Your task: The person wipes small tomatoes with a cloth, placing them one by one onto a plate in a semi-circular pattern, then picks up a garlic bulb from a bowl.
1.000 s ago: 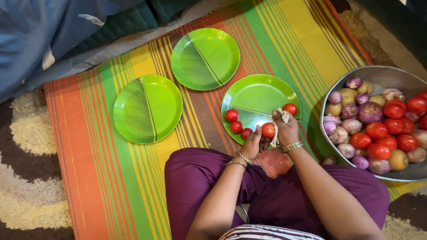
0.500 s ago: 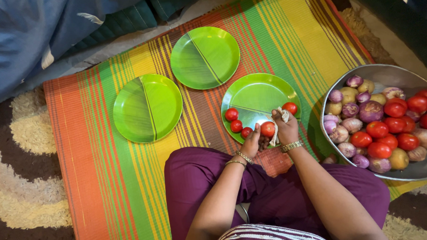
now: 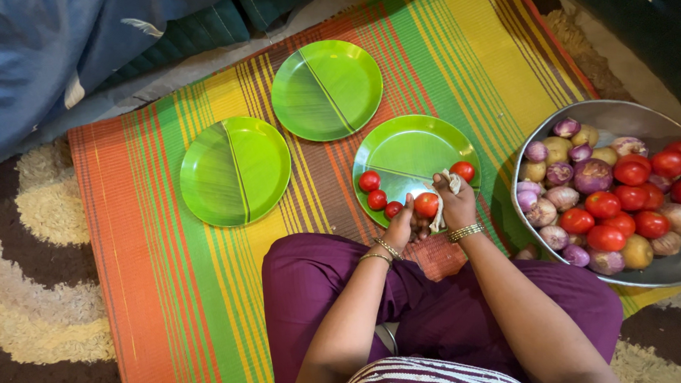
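My left hand (image 3: 402, 225) holds a small red tomato (image 3: 426, 204) over the near edge of a green plate (image 3: 415, 146). My right hand (image 3: 456, 202) grips a pale cloth (image 3: 446, 197) pressed against that tomato. On the plate lie three tomatoes (image 3: 377, 200) at its left side and one tomato (image 3: 462, 171) at the right, beside my right hand. A large metal bowl (image 3: 620, 118) at my right is filled with tomatoes, purple onions and potatoes.
Two more green plates (image 3: 236, 169) (image 3: 327, 89) sit further left and back on the striped orange, green and yellow mat (image 3: 169, 298). A blue fabric (image 3: 51, 51) lies beyond the mat. My legs in purple trousers (image 3: 314, 284) are folded below the hands.
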